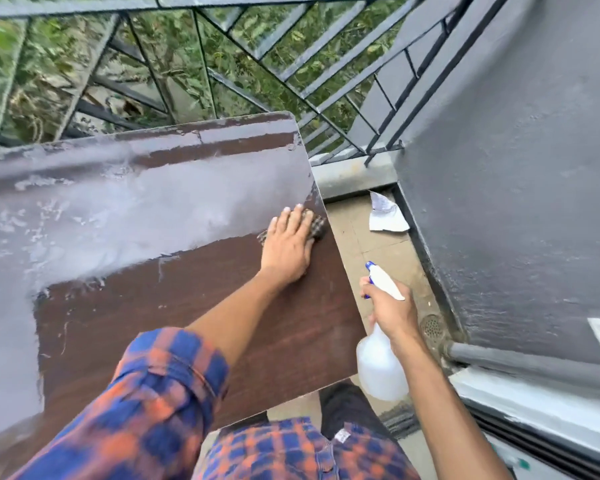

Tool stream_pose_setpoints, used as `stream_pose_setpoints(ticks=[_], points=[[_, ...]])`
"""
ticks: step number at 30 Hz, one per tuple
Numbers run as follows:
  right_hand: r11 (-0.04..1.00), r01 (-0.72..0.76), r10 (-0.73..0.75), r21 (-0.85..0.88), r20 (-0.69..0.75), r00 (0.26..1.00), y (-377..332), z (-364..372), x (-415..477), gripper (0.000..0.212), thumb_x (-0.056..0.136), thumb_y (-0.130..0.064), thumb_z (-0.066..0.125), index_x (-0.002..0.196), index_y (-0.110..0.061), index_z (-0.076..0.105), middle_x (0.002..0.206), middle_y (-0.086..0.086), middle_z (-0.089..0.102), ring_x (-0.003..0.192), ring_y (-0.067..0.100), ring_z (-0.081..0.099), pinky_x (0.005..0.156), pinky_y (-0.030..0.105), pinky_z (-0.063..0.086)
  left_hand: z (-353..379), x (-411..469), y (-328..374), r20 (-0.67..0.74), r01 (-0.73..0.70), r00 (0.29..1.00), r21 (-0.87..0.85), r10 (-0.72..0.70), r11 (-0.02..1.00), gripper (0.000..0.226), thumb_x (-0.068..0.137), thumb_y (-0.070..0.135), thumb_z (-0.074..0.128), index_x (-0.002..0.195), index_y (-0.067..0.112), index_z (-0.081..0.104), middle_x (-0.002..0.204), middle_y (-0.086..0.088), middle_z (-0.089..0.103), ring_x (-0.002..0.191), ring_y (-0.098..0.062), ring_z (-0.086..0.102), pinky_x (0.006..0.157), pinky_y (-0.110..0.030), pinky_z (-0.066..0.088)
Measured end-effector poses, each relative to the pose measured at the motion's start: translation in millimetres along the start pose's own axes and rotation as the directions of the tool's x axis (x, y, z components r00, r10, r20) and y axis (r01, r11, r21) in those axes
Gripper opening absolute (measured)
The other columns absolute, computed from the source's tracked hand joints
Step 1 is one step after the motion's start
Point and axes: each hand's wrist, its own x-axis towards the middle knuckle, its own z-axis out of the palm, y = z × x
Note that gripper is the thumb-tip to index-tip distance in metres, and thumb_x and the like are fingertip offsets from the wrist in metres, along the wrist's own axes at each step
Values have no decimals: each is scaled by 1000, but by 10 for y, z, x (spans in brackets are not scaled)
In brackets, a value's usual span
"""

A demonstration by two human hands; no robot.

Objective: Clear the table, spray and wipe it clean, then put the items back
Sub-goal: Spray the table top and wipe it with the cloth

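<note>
A dark brown wooden table [174, 306] fills the left and middle of the view, its far half covered in a pale grey film. My left hand [286, 244] lies flat near the table's right edge, pressing down on a small checked cloth [317, 225] that pokes out beside my fingers. My right hand [390, 310] is off the table's right side over the floor, gripping a translucent white spray bottle [380, 367] with a white and blue trigger head, nozzle pointing away toward the railing.
A black metal railing [222, 64] with greenery behind runs along the table's far side. A grey wall [516, 185] stands to the right. On the tiled floor lie a crumpled white paper [385, 214] and a round drain [432, 326].
</note>
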Motion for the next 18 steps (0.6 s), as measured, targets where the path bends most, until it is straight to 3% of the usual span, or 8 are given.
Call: stream_pose_setpoints(ticks=[2, 5, 7, 10, 12, 14, 16, 18], points=[[999, 22, -20, -32, 69, 997, -84, 75, 120, 8, 86, -11, 69, 79, -8, 73, 69, -1, 61, 44, 20, 44, 51, 30, 43, -26, -162, -256, -99, 214, 971, -34, -216, 976, 59, 102, 38, 41, 156, 19, 29, 164, -8, 23, 151, -33, 20, 122, -49, 16], [993, 71, -52, -98, 185, 981, -191, 176, 315, 9, 82, -16, 68, 75, -12, 72, 69, -2, 63, 48, 21, 49, 53, 31, 45, -15, -545, -494, -215, 528, 811, -131, -544, 839, 61, 101, 36, 46, 156, 15, 29, 163, -13, 27, 150, -36, 23, 121, -52, 17], [983, 117, -77, -138, 269, 960, -270, 203, 461, 11, 80, -22, 67, 74, -14, 72, 67, 2, 63, 47, 21, 51, 53, 30, 46, 34, -721, -424, -255, 646, 700, -171, -667, 744, 61, 100, 34, 46, 155, 12, 31, 162, -15, 28, 149, -37, 24, 120, -53, 18], [966, 180, -105, -185, 356, 928, -335, 187, 682, 12, 82, -24, 68, 78, -14, 73, 68, 5, 66, 47, 17, 53, 53, 29, 48, 143, -625, -86, -260, 737, 589, -215, -765, 641, 62, 98, 33, 45, 154, 9, 33, 160, -18, 30, 147, -39, 27, 118, -56, 23], [965, 191, -110, -179, 385, 916, -364, 113, 877, 15, 84, -25, 69, 84, -11, 73, 58, 0, 61, 48, 20, 51, 58, 32, 46, 215, -368, 238, -265, 710, 627, -195, -733, 677, 63, 97, 33, 45, 154, 9, 33, 161, -17, 30, 147, -39, 28, 117, -55, 25], [961, 200, -113, -189, 393, 912, -379, 28, 1079, 21, 80, -30, 69, 85, -10, 72, 53, -4, 55, 52, 24, 49, 61, 33, 43, 268, -74, 592, -255, 604, 742, -145, -620, 783, 63, 97, 33, 47, 154, 11, 34, 161, -15, 31, 146, -37, 29, 116, -53, 26], [959, 207, -117, -194, 393, 912, -388, -108, 1257, 33, 71, -38, 65, 87, -10, 71, 57, -1, 57, 57, 25, 50, 61, 39, 47, 345, 212, 918, -219, 463, 852, -113, -476, 879, 62, 95, 30, 49, 153, 13, 37, 160, -13, 33, 146, -36, 30, 116, -51, 26], [957, 215, -126, -195, 388, 913, -399, -234, 1389, 38, 68, -41, 63, 88, -10, 72, 63, 3, 63, 61, 24, 51, 63, 48, 54, 378, 445, 1040, -176, 385, 901, -95, -396, 918, 60, 92, 27, 50, 150, 14, 42, 159, -12, 35, 146, -36, 31, 118, -52, 26]])
